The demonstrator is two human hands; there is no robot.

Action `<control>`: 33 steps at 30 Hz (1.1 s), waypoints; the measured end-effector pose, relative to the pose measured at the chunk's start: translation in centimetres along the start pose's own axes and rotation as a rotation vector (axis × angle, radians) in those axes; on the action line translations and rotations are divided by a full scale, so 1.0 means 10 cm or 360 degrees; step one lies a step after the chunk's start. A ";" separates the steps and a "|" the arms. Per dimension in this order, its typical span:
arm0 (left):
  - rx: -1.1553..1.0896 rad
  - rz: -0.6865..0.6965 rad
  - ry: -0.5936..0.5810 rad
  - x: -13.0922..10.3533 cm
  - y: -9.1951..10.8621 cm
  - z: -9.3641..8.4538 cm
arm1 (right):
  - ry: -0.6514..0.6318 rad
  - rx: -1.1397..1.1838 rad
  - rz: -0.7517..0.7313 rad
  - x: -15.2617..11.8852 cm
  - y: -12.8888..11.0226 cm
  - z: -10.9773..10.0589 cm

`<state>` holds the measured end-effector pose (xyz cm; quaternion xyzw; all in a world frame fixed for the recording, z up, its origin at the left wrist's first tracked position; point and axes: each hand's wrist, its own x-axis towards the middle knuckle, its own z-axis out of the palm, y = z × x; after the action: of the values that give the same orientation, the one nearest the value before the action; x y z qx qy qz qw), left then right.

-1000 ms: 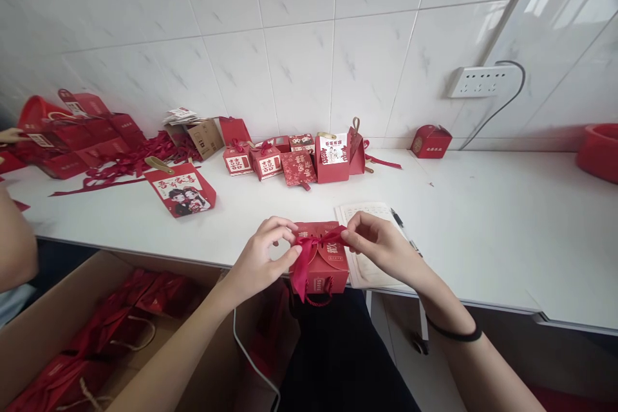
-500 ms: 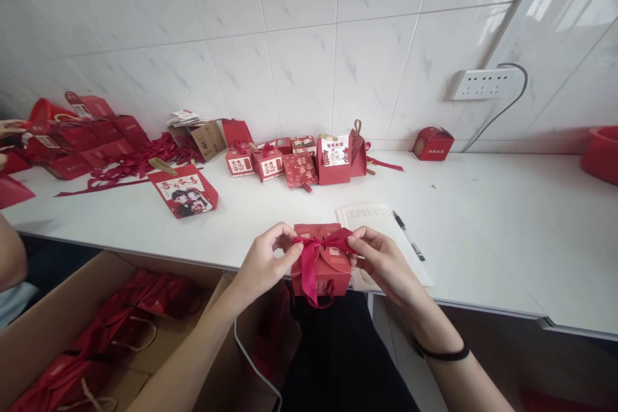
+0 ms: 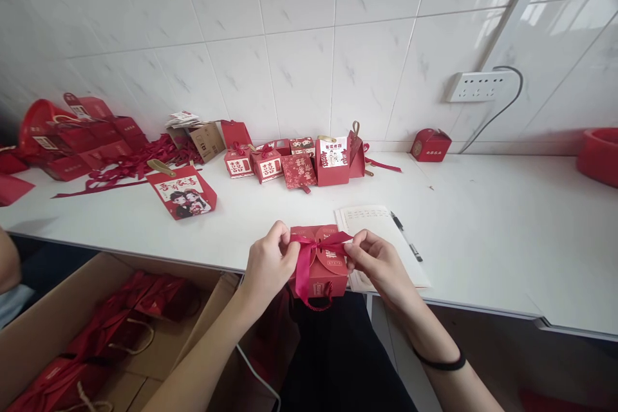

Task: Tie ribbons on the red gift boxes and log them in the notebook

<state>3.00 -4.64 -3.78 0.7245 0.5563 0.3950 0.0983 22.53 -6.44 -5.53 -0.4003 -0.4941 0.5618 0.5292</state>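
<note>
A red gift box with gold print sits at the front edge of the table before me, a dark red cord handle hanging at its front. Across its top runs a crimson ribbon, crossed at the middle, with one tail hanging down the front. My left hand pinches the ribbon at the box's left side, fingers closed. On the right, my right hand pinches the other ribbon end between thumb and fingers, beside the box's right edge.
An open notebook and a pen lie right of the box. Several red boxes line the wall. A printed box stands to the left. Below left, a carton holds red boxes. Another person's arm shows at left.
My left hand has drawn the ribbon slightly up and left, and my right hand's grip sits a little lower. The other person's hand at far left has gone out of view.
</note>
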 end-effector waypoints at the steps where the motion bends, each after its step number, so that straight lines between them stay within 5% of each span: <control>1: 0.0036 0.0007 0.0000 0.00 0.01 -0.01 | -0.0022 -0.0008 -0.0016 0.00 -0.01 0.00; 7: 0.0120 0.0019 -0.0152 0.04 0.09 -0.06 | -0.0026 -0.0028 -0.0079 0.00 -0.07 0.04; 15: -0.0750 -0.0131 -0.0775 0.08 0.06 -0.23 | 0.0022 0.0060 -0.0029 0.00 -0.03 -0.01; 18: -0.0818 -0.0194 -0.0897 0.09 0.04 -0.28 | 0.0010 0.0061 -0.0021 0.00 -0.04 -0.02; 26: 0.0054 0.0183 -0.0059 0.04 0.09 -0.11 | -0.0027 0.0068 -0.0021 -0.07 -0.01 0.02; 33: 0.0325 0.0255 0.0202 -0.05 0.13 -0.04 | 0.0030 -0.0030 -0.0114 -0.13 -0.06 0.06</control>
<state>3.65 -5.64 -2.99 0.7463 0.5391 0.3880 -0.0431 22.21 -7.86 -4.93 -0.3926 -0.5083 0.5342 0.5497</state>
